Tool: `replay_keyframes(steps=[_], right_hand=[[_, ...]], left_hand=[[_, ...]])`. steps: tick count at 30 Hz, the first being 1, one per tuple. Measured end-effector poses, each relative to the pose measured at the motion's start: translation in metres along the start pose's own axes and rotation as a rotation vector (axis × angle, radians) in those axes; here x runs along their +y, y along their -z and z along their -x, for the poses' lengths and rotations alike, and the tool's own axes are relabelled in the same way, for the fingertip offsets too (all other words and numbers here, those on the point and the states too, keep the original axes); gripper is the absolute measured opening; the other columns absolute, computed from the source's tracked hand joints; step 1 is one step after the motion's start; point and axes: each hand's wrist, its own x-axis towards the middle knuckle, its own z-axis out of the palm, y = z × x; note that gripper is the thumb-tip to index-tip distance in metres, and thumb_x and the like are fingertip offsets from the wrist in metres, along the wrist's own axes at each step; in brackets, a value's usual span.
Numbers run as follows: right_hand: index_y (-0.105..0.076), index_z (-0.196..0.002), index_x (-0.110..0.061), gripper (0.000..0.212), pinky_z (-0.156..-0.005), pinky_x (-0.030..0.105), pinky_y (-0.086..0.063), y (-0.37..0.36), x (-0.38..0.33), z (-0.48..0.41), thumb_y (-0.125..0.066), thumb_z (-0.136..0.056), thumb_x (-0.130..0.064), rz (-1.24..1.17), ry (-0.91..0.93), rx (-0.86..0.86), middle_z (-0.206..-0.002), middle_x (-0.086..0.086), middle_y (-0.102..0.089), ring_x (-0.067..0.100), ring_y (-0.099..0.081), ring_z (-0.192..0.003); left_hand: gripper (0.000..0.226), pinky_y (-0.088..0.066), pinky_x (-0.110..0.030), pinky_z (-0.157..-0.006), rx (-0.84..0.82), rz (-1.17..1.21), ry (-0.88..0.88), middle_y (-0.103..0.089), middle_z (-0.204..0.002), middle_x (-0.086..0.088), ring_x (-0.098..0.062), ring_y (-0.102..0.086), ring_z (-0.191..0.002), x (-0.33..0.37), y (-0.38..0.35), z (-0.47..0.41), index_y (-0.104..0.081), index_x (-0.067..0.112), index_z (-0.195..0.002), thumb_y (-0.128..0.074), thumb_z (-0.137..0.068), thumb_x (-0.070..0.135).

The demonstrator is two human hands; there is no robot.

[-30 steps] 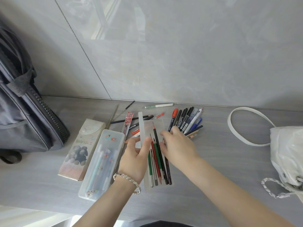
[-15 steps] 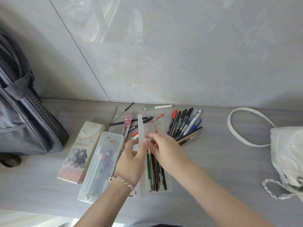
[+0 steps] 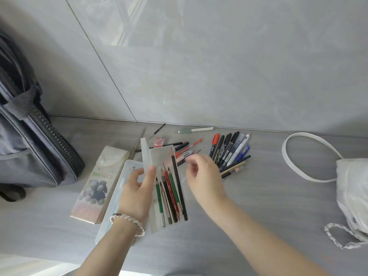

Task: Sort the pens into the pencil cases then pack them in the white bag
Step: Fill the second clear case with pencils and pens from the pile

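Left hand (image 3: 137, 188) is gripping the open translucent pencil case (image 3: 159, 156), with pencils (image 3: 171, 192) lying inside it. Right hand (image 3: 201, 176) is hovering just past the case, fingers loosely curled, looking empty I think. Loose pens (image 3: 229, 152) are lying on the desk (image 3: 258, 196) behind, with the white bag (image 3: 350, 186) sitting off right.

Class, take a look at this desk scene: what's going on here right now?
A person is sorting pens and pencils. The left hand holds an open clear pencil case with several pencils lying inside. The right hand hovers beside it, near the loose pens, seemingly empty. A row of markers lies on the table further right. A printed case lies to the left, and the white bag sits at the right edge.
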Motion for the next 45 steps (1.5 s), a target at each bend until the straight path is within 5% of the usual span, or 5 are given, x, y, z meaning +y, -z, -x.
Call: replay_keyframes(steps=[6, 17, 26, 35, 45], right_hand=[[-0.043, -0.127, -0.017, 0.033, -0.062, 0.034, -0.041, -0.023, 0.045, -0.052, -0.038, -0.095, -0.012, 0.329, -0.206, -0.285, -0.093, 0.016, -0.066, 0.031, -0.060, -0.079], [-0.045, -0.127, -0.009, 0.036, -0.069, 0.035, -0.040, -0.008, 0.031, -0.082, -0.041, -0.092, -0.002, 0.976, 0.388, -0.538, -0.124, 0.014, -0.050, 0.031, -0.055, -0.107], [-0.048, -0.124, -0.013, 0.043, -0.077, 0.039, -0.048, 0.062, 0.038, -0.071, -0.043, -0.085, 0.005, 0.596, 0.336, -0.269, -0.110, 0.013, -0.057, 0.033, -0.058, -0.095], [-0.067, -0.088, -0.008, 0.024, -0.062, 0.032, -0.050, 0.043, -0.005, -0.023, -0.045, -0.079, -0.005, 0.486, 0.875, -0.384, -0.080, 0.008, -0.061, 0.027, -0.056, -0.073], [-0.070, -0.086, -0.010, 0.021, -0.077, 0.032, -0.054, 0.003, 0.005, 0.032, -0.052, -0.076, -0.011, 0.374, 0.669, -0.257, -0.096, 0.006, -0.067, 0.024, -0.063, -0.092]], left_hand=[[0.043, -0.026, -0.014, -0.050, 0.012, -0.020, 0.010, -0.043, -0.064, 0.009, 0.000, -0.038, -0.056, 0.004, 0.007, -0.004, -0.048, 0.012, -0.126, -0.040, -0.094, 0.040], [0.046, -0.027, -0.016, -0.053, 0.038, -0.035, 0.014, -0.042, -0.067, 0.010, 0.000, -0.039, -0.060, 0.000, 0.017, -0.020, -0.048, 0.011, -0.126, -0.040, -0.093, 0.042], [0.048, -0.034, -0.022, -0.061, -0.032, -0.084, -0.008, -0.045, -0.069, 0.009, -0.008, -0.044, -0.064, 0.000, 0.012, -0.018, -0.047, 0.011, -0.127, -0.041, -0.093, 0.044], [0.045, -0.039, -0.012, -0.052, -0.127, -0.061, -0.050, -0.055, -0.092, 0.003, -0.002, -0.047, -0.072, 0.004, -0.009, -0.001, -0.050, 0.013, -0.125, -0.044, -0.092, 0.043], [0.044, -0.044, -0.016, -0.058, -0.083, 0.026, -0.034, -0.061, -0.084, -0.003, -0.011, -0.053, -0.072, 0.004, -0.011, 0.002, -0.054, 0.007, -0.118, -0.046, -0.091, 0.042]])
